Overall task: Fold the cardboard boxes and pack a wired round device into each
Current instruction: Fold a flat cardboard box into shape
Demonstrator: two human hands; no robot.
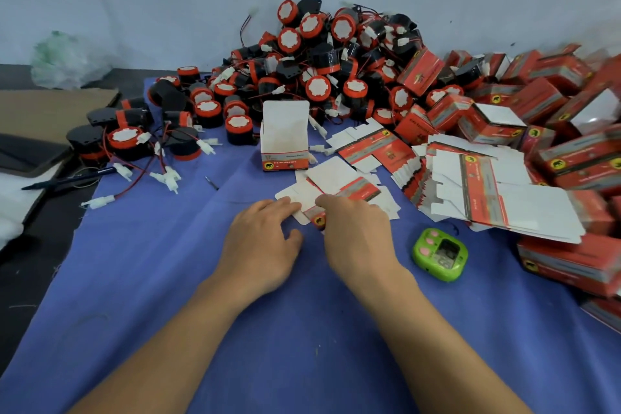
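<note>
Centre frame, a flat red-and-white cardboard box blank [339,183] lies on the blue cloth [168,279]. The left hand [262,239] presses straight fingers on its white left flap. The right hand [356,232] curls over its near edge, gripping it. Just above stands an open white-and-red cardboard box [285,144], upright, in front of a heap of black-and-orange round wired devices [322,54]. A small green plastic timer [440,254] lies at lower right.
</note>
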